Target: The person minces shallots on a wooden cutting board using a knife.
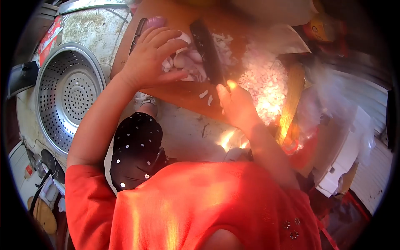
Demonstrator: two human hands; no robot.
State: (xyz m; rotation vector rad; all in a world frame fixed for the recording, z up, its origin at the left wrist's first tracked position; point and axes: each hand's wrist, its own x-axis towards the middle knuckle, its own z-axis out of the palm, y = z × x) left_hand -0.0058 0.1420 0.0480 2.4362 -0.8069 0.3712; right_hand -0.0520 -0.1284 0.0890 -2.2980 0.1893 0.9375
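My right hand (238,104) is closed around the handle end of a knife (206,54), whose dark, broad blade points away from me with bits of onion stuck to it. To the left of the blade lie sliced onion pieces (191,60) on a brown cutting board (179,92). My left hand (156,58) is at these slices, fingers spread and thumb apart; whether it presses on them I cannot tell. Finely chopped onion (264,79) forms a heap right of the knife. A purple onion piece (156,22) shows beyond my left fingers.
A metal colander (75,96) stands at the left. Right of the chopped heap is a yellowish wooden piece (293,91), with clear plastic (329,96) and a white box (339,162) further right. My leg in dotted black cloth (137,146) is below the board.
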